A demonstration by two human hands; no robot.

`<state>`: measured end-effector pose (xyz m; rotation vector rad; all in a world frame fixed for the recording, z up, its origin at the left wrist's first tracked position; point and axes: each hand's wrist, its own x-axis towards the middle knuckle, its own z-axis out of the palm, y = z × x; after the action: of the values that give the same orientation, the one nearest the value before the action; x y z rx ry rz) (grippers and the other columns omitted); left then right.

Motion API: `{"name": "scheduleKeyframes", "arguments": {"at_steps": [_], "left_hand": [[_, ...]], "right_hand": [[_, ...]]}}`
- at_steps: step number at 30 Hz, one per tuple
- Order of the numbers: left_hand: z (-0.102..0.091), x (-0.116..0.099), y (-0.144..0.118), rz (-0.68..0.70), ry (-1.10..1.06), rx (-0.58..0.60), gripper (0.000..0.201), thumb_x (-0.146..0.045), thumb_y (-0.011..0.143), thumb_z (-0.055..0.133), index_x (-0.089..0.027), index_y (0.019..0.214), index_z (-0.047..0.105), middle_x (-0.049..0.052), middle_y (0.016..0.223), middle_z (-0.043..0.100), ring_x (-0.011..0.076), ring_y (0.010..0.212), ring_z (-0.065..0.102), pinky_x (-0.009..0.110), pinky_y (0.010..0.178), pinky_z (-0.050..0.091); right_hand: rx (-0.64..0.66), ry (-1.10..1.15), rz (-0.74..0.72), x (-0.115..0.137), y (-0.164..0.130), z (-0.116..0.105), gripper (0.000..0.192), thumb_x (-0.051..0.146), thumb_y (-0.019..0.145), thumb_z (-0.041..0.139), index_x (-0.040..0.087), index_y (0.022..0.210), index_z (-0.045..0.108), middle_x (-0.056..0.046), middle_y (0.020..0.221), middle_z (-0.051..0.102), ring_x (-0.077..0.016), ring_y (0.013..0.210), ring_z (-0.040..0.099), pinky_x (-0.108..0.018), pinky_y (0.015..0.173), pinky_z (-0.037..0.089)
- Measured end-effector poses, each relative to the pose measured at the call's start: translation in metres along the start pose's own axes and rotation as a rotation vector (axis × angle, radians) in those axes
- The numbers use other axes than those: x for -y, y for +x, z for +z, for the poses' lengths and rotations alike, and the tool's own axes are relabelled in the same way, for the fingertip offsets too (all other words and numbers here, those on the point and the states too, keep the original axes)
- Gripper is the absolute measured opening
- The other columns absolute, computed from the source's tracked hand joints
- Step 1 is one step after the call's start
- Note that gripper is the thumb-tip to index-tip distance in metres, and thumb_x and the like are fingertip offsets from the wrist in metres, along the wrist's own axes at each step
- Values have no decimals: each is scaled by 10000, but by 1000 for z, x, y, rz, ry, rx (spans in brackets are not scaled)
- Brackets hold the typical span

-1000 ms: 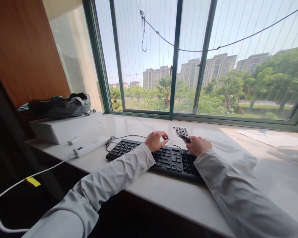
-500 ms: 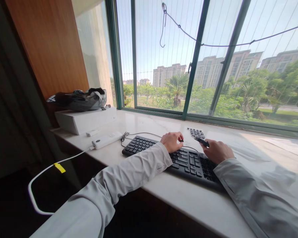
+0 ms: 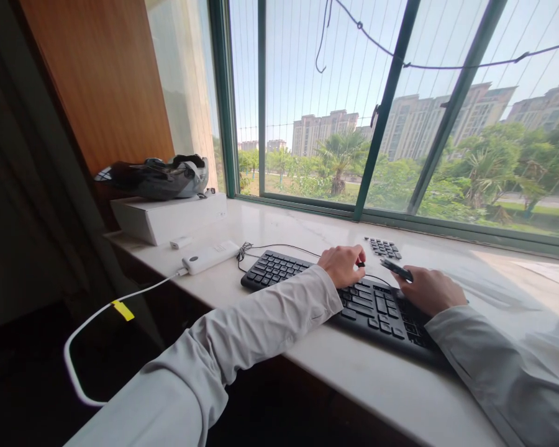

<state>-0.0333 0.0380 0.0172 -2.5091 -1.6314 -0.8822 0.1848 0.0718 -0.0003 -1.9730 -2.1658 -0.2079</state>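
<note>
Head view. A black keyboard [image 3: 349, 298] lies on the pale stone bench [image 3: 354, 372], its long axis running from the far left toward the near right, so it sits at a slant to the bench's front edge. Its cord leaves the back edge and coils just behind the keyboard's left end.

Left hand [image 3: 343, 266]: rests on the back rows of the keyboard, about the middle of its length. Fingers curled in, thumb and forefinger tips pressed together on a small dark piece [image 3: 361, 264], too small to identify. The piece sits at the fingertips, just above the keyboard's back edge.

Right hand [image 3: 429, 289]: lies over the right end of the keyboard, on the number block. Fingers closed around a slim dark tool [image 3: 397, 269], which juts out beyond the knuckles and points away and to the left, toward the left hand's fingertips; near them, but whether they touch cannot be told.

Behind the keyboard's right end, apart from it, a loose group of dark keycaps [image 3: 383, 248] lies on the bench. Left of the keyboard: a white power strip [image 3: 209, 256], then a white box [image 3: 168, 216] with a dark bag [image 3: 156, 177] on top.
</note>
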Motion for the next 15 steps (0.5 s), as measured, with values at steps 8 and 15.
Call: {"name": "scheduleKeyframes", "arguments": {"at_steps": [8, 15], "left_hand": [[-3, 3, 2, -17, 4, -19, 198, -333, 803, 626, -270, 989, 598, -20, 962, 719, 214, 891, 654, 336, 790, 496], [-6, 18, 9, -36, 20, -89, 149, -293, 789, 653, -276, 936, 667, -20, 938, 731, 218, 901, 658, 328, 809, 483]], "right_hand": [[-6, -8, -5, 7, -8, -11, 436, 529, 861, 404, 248, 989, 712, -151, 935, 696, -321, 869, 652, -372, 670, 438], [-48, -16, -30, 2, -8, -13, 411, 473, 882, 419, 218, 1009, 715, -155, 948, 703, -290, 854, 665, -369, 691, 458]]}}
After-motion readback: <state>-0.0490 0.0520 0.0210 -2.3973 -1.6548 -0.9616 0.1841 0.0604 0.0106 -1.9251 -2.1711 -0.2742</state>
